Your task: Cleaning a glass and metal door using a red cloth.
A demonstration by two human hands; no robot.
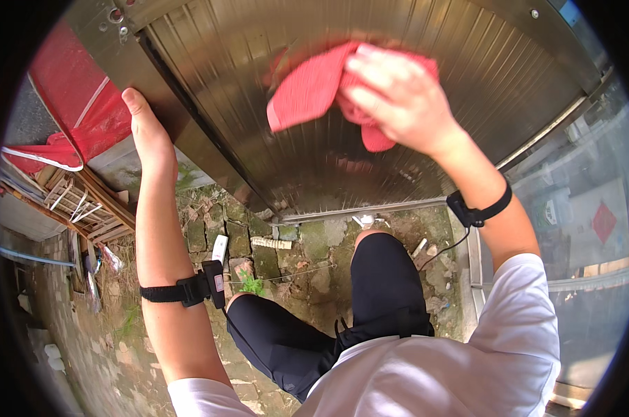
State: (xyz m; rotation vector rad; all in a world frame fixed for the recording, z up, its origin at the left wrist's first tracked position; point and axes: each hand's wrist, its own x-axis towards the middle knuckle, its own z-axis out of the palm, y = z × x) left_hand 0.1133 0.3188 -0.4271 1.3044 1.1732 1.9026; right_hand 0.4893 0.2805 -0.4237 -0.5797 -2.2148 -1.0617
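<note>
My right hand (397,99), slightly blurred, grips a red ribbed cloth (306,88) against the ribbed, shiny metal panel (215,68) in front of me. One part of the cloth spreads out left of the fingers and another hangs below them. At the left, my left hand (150,130) rests on the outer edge of the metal frame (184,125) beside the panel. Its thumb points up and its other fingers are hidden behind the frame, so what they do there does not show. Each forearm wears a black strap with a small device and a cable.
Mossy paving (314,245) lies below, with a white box (219,247), a beige ridged piece (271,243) and a small green plant (251,284). A glass pane (569,208) stands at the right. Red sheeting (80,104) and a wooden rack (80,203) are at the left.
</note>
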